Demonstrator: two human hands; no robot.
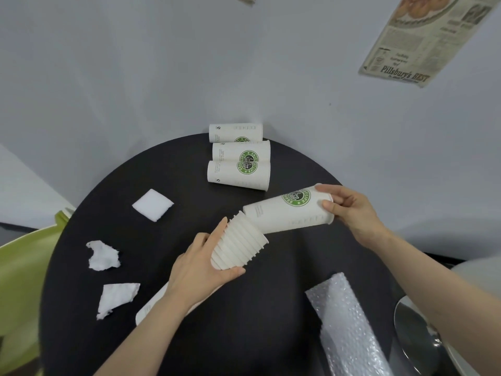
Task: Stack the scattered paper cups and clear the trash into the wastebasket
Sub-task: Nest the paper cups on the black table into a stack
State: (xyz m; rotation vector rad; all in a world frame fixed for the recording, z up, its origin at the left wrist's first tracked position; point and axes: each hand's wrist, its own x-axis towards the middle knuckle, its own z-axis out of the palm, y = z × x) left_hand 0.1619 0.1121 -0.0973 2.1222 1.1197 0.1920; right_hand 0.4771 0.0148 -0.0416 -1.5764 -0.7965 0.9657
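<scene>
Cup pinched at rim by right hand, left hand gripping stack: align axes, then seat straight.

Your way to the far edge of the round black table is blocked by three paper cups lying side by side. On your left, a folded white tissue and two crumpled tissue scraps dot the surface, with bare gaps between them. Near right, a bubble wrap roll bars the edge. The table's middle lies open beneath your hands.
</scene>
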